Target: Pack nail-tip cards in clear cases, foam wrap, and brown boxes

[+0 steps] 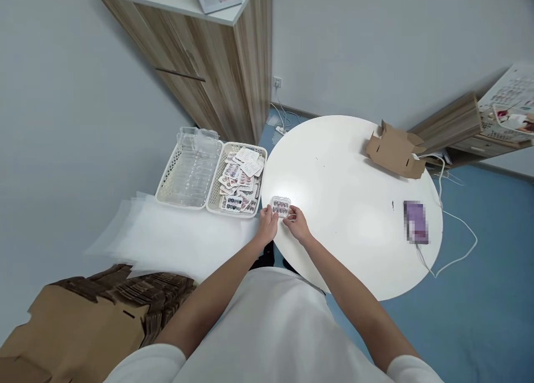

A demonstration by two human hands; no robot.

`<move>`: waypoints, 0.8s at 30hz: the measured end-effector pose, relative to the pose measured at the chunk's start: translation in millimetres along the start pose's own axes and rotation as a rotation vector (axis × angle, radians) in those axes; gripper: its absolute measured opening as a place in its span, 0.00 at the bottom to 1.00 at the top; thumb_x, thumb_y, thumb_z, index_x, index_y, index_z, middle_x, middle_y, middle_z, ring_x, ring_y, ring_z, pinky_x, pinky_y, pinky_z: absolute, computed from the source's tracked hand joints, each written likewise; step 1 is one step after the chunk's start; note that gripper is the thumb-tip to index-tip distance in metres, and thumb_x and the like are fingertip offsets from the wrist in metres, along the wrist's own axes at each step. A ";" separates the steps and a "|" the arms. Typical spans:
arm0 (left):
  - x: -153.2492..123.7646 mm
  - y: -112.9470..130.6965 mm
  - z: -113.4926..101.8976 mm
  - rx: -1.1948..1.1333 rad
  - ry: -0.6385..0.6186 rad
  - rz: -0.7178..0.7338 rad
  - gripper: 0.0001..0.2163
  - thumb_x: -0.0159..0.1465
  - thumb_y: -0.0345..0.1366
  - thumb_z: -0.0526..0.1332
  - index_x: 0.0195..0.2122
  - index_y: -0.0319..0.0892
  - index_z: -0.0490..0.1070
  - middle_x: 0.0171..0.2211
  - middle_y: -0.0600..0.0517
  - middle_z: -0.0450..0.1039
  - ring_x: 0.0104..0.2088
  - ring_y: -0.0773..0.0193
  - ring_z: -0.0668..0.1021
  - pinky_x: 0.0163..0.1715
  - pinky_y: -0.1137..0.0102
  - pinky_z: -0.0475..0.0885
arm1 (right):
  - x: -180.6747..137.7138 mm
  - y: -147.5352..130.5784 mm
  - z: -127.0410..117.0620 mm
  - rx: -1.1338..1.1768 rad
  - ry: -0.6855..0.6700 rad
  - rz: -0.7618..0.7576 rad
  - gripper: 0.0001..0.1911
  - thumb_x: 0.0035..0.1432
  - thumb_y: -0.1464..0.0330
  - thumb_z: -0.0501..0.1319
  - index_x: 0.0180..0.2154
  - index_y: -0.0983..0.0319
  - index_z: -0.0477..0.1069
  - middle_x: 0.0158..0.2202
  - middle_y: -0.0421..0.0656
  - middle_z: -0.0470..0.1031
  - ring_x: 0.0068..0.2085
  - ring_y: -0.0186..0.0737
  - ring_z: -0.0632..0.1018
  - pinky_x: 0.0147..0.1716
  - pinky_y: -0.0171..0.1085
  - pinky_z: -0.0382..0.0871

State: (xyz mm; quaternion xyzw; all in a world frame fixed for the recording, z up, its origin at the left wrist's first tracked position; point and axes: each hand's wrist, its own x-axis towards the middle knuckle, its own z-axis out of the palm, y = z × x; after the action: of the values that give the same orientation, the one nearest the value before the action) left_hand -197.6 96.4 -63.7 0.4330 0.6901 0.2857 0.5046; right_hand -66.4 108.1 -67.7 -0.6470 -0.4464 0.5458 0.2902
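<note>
Both my hands meet at the near left edge of a round white table (350, 205). Between them is a small clear plastic case (281, 206) with dark press-on nails inside. My left hand (267, 223) pinches the case's left side with closed fingers. My right hand (296, 222) grips its right side the same way. The case rests on or just above the tabletop; I cannot tell which.
Two white baskets stand to the left: one (188, 174) holds clear empty cases, the other (240, 178) several nail cards. Clear plastic sheets (167, 235) lie in front of them. A stack of flat brown cartons (104, 311), a folded cardboard box (395, 149), a blurred purple phone (416, 222) with cable.
</note>
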 end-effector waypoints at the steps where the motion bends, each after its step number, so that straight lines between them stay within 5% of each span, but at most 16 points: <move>1: 3.9 -1.2 -0.9 -0.003 -0.005 -0.014 0.24 0.61 0.43 0.48 0.58 0.41 0.49 0.53 0.43 0.52 0.55 0.56 0.58 0.54 0.62 0.53 | 4.7 -0.6 3.8 -0.002 -0.001 0.000 0.30 0.40 0.69 0.59 0.50 0.60 0.57 0.42 0.44 0.63 0.36 0.35 0.69 0.38 0.38 0.67; 9: 16.8 -14.9 -5.8 -0.050 -0.076 0.027 0.28 0.61 0.40 0.48 0.60 0.41 0.40 0.61 0.44 0.39 0.59 0.54 0.52 0.56 0.60 0.50 | 24.3 -6.8 15.9 -0.064 0.021 -0.035 0.31 0.38 0.72 0.58 0.48 0.61 0.59 0.40 0.43 0.65 0.34 0.35 0.68 0.36 0.38 0.67; 15: 18.6 -21.2 -3.9 -0.081 -0.067 0.051 0.29 0.60 0.37 0.50 0.60 0.42 0.38 0.62 0.47 0.38 0.61 0.57 0.44 0.59 0.60 0.42 | 27.9 -5.5 20.1 -0.110 0.051 -0.043 0.32 0.38 0.70 0.60 0.49 0.60 0.59 0.44 0.44 0.63 0.36 0.38 0.68 0.35 0.38 0.67; 24: 14.2 -24.1 -0.2 -0.154 -0.081 0.006 0.31 0.61 0.39 0.50 0.61 0.43 0.33 0.63 0.48 0.31 0.61 0.56 0.46 0.58 0.61 0.45 | 24.4 -0.9 18.8 -0.089 0.002 -0.058 0.40 0.38 0.68 0.62 0.55 0.56 0.51 0.48 0.45 0.58 0.42 0.40 0.67 0.41 0.39 0.66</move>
State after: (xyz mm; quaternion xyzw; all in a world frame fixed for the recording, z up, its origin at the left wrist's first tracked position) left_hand -206.9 97.9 -90.0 0.4063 0.6440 0.3216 0.5628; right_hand -84.6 128.2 -82.3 -0.6466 -0.4883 0.5162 0.2774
